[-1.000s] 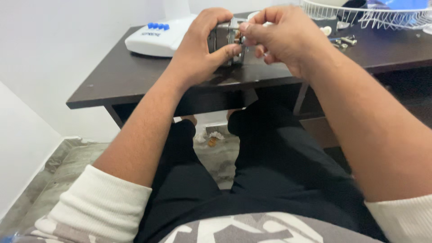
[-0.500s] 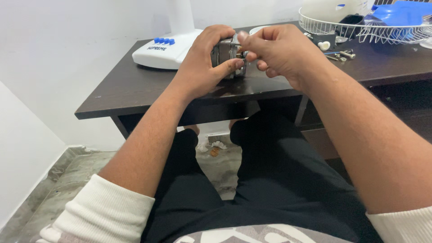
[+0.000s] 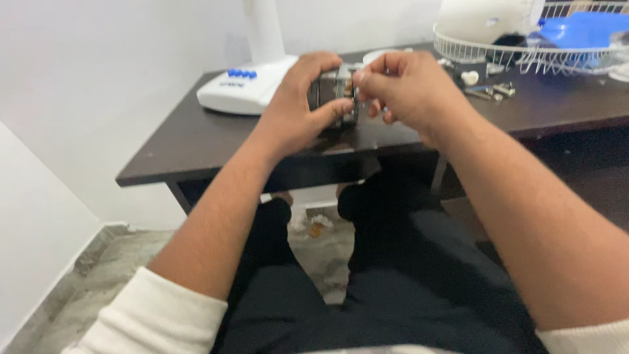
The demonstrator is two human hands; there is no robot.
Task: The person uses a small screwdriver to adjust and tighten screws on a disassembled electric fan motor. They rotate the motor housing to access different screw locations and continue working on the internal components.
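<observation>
Left hand (image 3: 298, 108) wrapped round small metal motor block (image 3: 333, 98), grip closed on it, held just above desk (image 3: 196, 141) front edge, likely to steady it. Right hand (image 3: 406, 88) pinching at block's right face, fingertips closed on something too small to tell. Left of block: white fan base (image 3: 246, 88) with blue buttons, dark label strip. Right of block: loose screws (image 3: 495, 90), white wire grille (image 3: 524, 56), blue blade inside.

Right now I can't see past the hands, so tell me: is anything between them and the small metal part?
Nothing visible. The left hand grips the metal part directly above the dark table, and the right hand pinches its near edge with its fingertips.
</observation>
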